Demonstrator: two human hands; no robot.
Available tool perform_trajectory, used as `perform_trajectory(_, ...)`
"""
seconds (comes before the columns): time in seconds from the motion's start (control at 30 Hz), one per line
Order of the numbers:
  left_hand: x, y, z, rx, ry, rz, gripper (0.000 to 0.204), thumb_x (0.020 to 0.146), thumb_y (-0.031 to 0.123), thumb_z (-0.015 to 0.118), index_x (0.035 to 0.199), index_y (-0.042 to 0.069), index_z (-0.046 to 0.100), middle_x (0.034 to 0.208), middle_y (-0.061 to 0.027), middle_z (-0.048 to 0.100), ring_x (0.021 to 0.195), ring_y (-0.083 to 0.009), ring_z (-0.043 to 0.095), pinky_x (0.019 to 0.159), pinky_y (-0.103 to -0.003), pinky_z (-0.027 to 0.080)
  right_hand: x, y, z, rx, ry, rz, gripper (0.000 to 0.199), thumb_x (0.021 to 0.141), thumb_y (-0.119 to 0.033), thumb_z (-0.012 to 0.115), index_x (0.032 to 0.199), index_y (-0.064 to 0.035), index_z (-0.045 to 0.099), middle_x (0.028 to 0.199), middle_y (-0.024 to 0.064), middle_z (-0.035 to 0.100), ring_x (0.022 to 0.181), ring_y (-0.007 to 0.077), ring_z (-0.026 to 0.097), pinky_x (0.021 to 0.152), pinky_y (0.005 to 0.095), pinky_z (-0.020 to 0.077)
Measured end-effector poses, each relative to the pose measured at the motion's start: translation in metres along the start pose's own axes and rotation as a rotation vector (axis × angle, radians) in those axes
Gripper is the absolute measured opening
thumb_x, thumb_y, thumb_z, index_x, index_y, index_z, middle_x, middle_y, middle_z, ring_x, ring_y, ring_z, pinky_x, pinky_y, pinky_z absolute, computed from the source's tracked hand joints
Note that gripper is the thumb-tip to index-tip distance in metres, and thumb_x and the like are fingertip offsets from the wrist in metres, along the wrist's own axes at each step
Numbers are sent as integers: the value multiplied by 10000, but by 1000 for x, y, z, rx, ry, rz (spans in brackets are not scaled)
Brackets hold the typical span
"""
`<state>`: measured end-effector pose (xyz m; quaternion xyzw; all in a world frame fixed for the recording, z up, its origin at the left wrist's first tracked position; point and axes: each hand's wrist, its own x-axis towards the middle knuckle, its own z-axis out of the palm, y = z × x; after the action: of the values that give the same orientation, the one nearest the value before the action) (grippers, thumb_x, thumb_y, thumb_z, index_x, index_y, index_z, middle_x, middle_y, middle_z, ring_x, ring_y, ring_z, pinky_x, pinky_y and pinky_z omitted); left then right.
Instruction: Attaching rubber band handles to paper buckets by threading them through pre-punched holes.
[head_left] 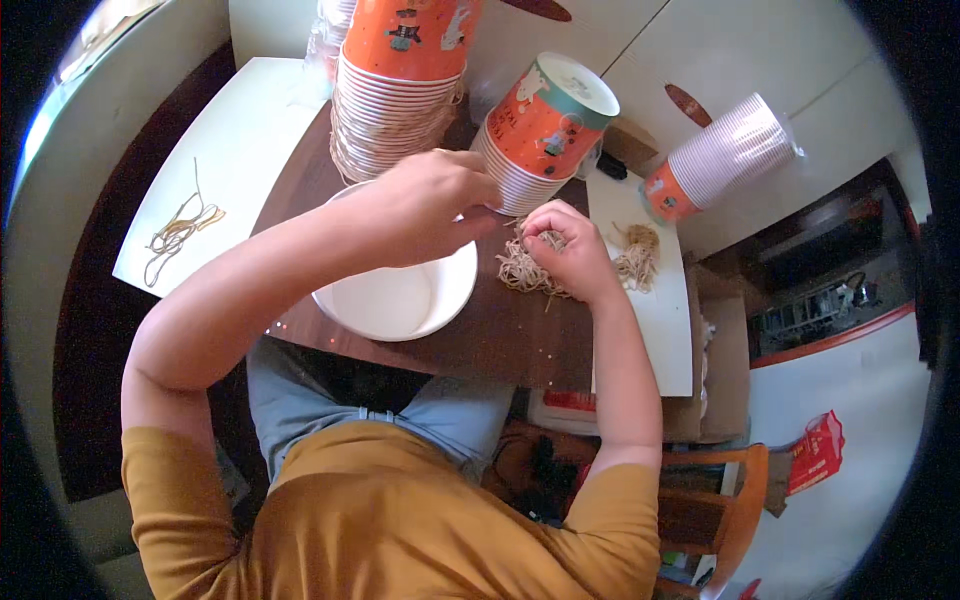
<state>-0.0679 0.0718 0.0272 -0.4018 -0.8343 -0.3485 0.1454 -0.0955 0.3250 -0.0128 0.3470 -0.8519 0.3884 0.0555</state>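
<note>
My left hand (pixel 440 208) reaches over a white round tub (pixel 395 305) whose open mouth faces me. Its fingers are bent toward my right hand and drawn together; what they pinch, if anything, is too small to make out. My right hand (pixel 575 250) is just to the right, thumb and forefinger curled together in a pinch, over a tangled heap of pale cords (pixel 525 270). A thin strand seems to run between the two hands, but I cannot tell which fingers hold it.
Behind the tub rises a tall stack of orange and white paper buckets (pixel 400 110), with cords draped around it. A shorter upside-down stack (pixel 545 130) stands beside it. Wrapped buckets (pixel 720 150) lean at the right near another cord bundle (pixel 637 255). Loose cords (pixel 180 230) lie far left.
</note>
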Motion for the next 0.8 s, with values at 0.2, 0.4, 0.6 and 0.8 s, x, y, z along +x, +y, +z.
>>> perform_trajectory(0.2, 43, -6, 26, -69, -184, -144, 284, 764, 263, 712, 852, -5, 681, 756, -174, 670, 710, -315, 666, 651, -399, 518, -1, -7, -8, 52, 38, 38, 58, 812, -46, 631, 838, -2, 604, 896, 50, 605, 859, 128, 567, 767, 265, 454)
perform_trajectory(0.4, 47, -11, 32, 17, -359, -301, 258, 761, 259, 677, 807, 5, 682, 792, -162, 676, 775, -324, 659, 728, -399, 520, -4, 5, -17, 347, 192, 210, 70, 837, -77, 637, 852, -14, 613, 875, 28, 644, 794, 82, 572, 748, 241, 472)
perform_trajectory(0.6, 52, -17, 42, -55, 108, -15, 280, 757, 237, 706, 942, 27, 697, 841, -173, 680, 809, -304, 663, 747, -384, 521, -2, 10, -22, 418, 156, 249, 72, 851, -65, 631, 901, -17, 611, 858, -5, 622, 786, 56, 541, 731, 233, 461)
perform_trajectory(0.8, 62, -5, 37, -247, -86, -172, 208, 775, 196, 691, 867, 9, 691, 717, -173, 659, 672, -282, 659, 657, -363, 524, 2, -2, -20, 435, 132, 255, 100, 871, -82, 637, 933, -10, 605, 863, 9, 626, 795, 69, 555, 740, 233, 466)
